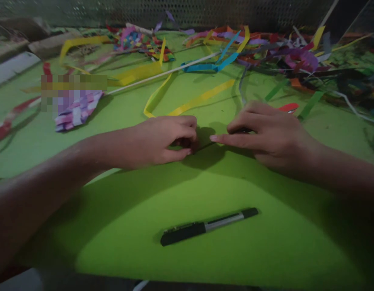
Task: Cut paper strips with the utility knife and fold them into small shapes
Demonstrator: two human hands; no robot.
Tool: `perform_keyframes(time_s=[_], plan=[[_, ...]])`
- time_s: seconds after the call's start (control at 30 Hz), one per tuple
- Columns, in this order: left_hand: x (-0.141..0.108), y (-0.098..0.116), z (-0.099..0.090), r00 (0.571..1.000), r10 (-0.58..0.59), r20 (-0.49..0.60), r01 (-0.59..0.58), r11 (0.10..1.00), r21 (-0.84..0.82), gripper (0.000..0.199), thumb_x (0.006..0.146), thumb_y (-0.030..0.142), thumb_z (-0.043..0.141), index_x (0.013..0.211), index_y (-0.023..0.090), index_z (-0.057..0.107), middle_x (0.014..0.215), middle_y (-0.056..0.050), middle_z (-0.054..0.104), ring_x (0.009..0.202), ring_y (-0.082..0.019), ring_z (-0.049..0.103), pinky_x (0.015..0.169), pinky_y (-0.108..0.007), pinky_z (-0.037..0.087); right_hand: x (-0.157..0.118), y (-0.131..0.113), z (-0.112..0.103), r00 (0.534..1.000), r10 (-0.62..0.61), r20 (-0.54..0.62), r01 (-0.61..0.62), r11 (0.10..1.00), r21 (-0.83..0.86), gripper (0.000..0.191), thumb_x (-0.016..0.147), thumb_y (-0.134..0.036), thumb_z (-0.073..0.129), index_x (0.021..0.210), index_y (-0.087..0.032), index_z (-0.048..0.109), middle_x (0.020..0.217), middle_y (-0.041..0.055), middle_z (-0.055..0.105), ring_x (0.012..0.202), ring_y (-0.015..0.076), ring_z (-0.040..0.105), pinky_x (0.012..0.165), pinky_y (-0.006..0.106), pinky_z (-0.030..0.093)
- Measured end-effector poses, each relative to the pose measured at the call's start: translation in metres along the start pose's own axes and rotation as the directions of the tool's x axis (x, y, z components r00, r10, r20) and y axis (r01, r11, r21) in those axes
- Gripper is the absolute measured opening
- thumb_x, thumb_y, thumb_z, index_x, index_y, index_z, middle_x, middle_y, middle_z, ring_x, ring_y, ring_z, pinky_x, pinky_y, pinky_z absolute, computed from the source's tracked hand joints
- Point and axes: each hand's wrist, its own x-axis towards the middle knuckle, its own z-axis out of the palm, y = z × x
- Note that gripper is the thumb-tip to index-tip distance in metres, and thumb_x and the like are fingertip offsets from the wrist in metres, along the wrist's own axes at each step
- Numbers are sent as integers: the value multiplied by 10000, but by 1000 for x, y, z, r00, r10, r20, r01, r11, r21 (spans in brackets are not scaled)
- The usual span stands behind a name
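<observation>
Near the middle of the green table, my left hand has its fingers curled and the thumb close to them, around one end of a thin dark strip. My right hand is to the right, thumb or finger stretched out over the strip's other end, the remaining fingers bent inward. What is inside those bent fingers is hidden. A black and grey pen lies nearer to me, below both hands. Just behind my right hand shows a red handle.
Yellow strips and a blue strip lie beyond my hands, with a thin pale stick. A purple woven piece is at the left. Tangled coloured strips cover the back right.
</observation>
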Motion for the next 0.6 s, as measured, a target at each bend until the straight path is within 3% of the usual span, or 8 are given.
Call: perform_keyframes(time_s=[0.6], plan=[[-1,0,0,1000,-5,-1,5,1000,5,240,1049,305,510,1037,204,728,1097,-72,674,941,-206,667,873,-340,509,1,-4,-3,999,-35,21,35,999,-6,416,1072,22,455,1371,-93,721,1025,106,696,936,262,575,781,404,466]])
